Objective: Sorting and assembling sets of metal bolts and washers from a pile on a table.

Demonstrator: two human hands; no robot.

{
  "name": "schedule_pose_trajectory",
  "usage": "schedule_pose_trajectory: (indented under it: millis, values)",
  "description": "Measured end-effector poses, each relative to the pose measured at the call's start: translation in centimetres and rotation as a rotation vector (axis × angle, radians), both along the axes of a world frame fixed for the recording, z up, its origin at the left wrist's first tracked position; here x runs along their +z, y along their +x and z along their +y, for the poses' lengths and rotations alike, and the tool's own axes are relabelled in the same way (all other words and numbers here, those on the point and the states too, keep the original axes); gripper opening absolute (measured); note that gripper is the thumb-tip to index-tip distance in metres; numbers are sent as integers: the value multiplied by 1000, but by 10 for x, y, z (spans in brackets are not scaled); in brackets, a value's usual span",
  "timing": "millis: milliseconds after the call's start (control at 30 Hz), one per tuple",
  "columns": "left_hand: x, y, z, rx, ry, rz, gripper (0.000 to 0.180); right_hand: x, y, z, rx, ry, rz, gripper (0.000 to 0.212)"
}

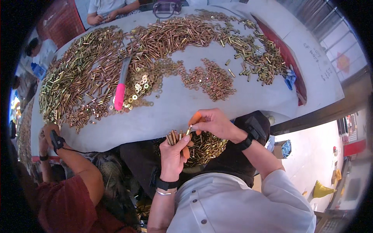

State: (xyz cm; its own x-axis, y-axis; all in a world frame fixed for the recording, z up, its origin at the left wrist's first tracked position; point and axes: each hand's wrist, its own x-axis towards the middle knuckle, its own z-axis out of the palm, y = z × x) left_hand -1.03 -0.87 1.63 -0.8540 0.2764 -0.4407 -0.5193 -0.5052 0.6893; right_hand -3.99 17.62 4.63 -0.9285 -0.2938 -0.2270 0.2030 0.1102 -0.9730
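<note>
Left hand [173,153] gripping brass bolts [173,137], right hand [213,124] pinching one bolt [189,130] above

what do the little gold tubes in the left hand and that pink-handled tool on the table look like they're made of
The short gold-coloured tubes bunched in the left hand look like polished metal, perhaps brass or brass-plated: they glint yellow. The tool's pink handle looks like matte plastic or rubber, with no shine; its grey blade looks like dull metal.

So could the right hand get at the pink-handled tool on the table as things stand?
Probably yes. The right hand is at the table edge, and bare cloth lies between it and the pink-handled tool, though it already pinches a small brass piece.
</note>
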Motion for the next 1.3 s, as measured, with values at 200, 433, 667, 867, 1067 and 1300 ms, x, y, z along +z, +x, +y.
schedule_pose_trajectory:
  millis: [200,433,667,867,1067,1300]
  values:
    - [6,3,5,-30,-65,42,11,2,3,6,27,46,-17,13]
    - [9,6,4,-118,-153,88,13,7,6,12,143,287,-12,23]
    - [-1,6,3,-88,-101,77,12,4,8,3,53,291,-69,31]
    - [-1,7,5,-33,-80,75,12,-4,20,-6,-87,143,122,26]
    - [-11,11,9,-106,-63,62,14,5,11,4,0,221,-165,19]
    - [-6,7,7,-112,-32,5,14,-6,19,9,16,133,3,15]
